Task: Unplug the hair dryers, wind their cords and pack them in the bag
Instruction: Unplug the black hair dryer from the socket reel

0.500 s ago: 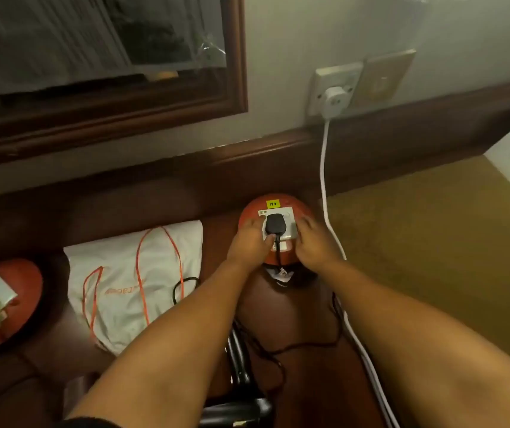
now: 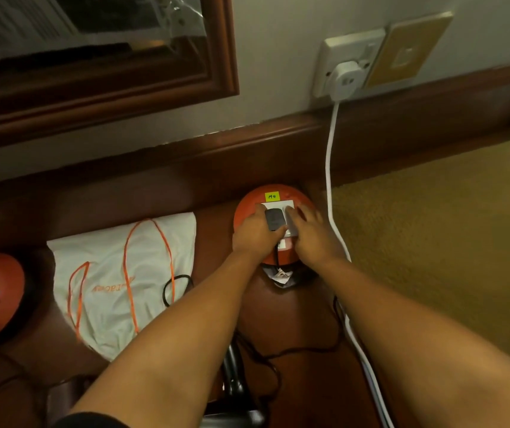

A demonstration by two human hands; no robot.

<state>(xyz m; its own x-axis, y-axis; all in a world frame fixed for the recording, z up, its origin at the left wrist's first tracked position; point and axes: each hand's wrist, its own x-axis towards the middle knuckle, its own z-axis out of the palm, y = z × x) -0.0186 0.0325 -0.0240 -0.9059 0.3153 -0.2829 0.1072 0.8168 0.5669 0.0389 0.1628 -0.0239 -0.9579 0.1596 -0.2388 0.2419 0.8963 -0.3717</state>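
While the left hand [image 2: 255, 233] pinches the black plug [image 2: 275, 219] seated in the white socket [image 2: 280, 208] on the orange base [image 2: 247, 208], the right hand [image 2: 310, 234] lies flat-fingered on the socket plate, apparently bracing it for the pull. Plug's small, dark, rounded; its black cord [image 2: 278, 356] trails down the wooden desktop [image 2: 216, 217]. White drawstring bag [image 2: 108, 273] waits to the left.

framed mirror [image 2: 93, 47] on wall; white plug [image 2: 344, 78] in wall socket [image 2: 350, 61]; carpet [image 2: 432, 242] at right
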